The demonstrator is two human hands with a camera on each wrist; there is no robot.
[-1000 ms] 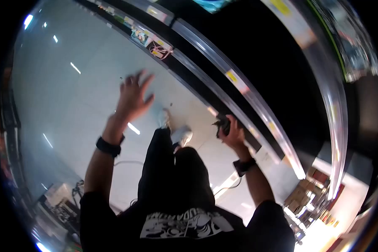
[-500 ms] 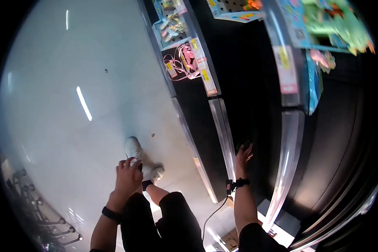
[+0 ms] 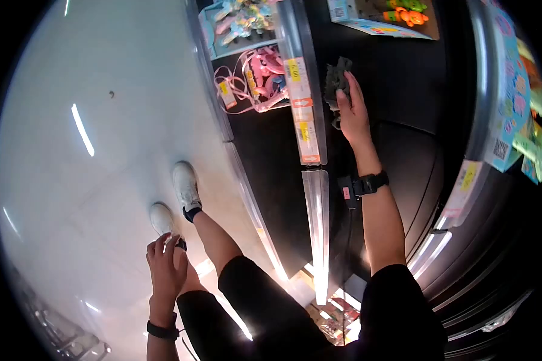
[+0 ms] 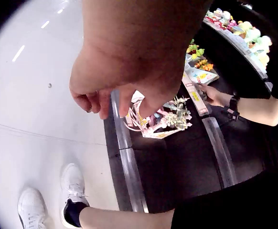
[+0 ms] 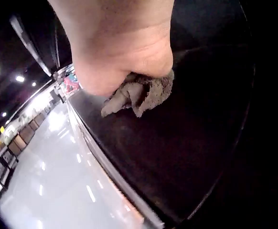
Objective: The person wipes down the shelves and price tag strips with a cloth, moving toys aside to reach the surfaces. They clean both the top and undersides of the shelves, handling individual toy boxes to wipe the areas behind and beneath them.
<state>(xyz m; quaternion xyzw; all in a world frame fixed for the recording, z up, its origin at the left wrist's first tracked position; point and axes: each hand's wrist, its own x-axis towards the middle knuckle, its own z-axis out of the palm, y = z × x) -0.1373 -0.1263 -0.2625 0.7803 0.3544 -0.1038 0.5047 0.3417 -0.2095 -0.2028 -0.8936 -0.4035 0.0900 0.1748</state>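
Note:
My right hand [image 3: 356, 117] grips a crumpled dark grey cloth [image 3: 337, 84] on the black shelf [image 3: 397, 102], just behind the clear price rail. In the right wrist view the cloth [image 5: 151, 98] bunches out from under the palm, close over the dark shelf surface. My left hand [image 3: 167, 268] hangs over the lower leg and a white shoe, its fingers loosely bent and holding nothing. From the left wrist camera, that same hand [image 4: 134, 76] shows above the lower shelf's edge.
Beyond the cloth stands a blue box [image 3: 373, 27] with orange and green toys. Pink ribboned items [image 3: 262, 78] and a box of pastel toys [image 3: 241, 24] sit on the lower shelf. Price rails [image 3: 301, 90] edge the shelves. A cable [image 3: 348, 253] hangs from the right wrist.
My right hand has moved with the cloth from the lower shelf edge up and forward along the black shelf. The left hand has dropped from over the floor to beside the leg. The view has turned.

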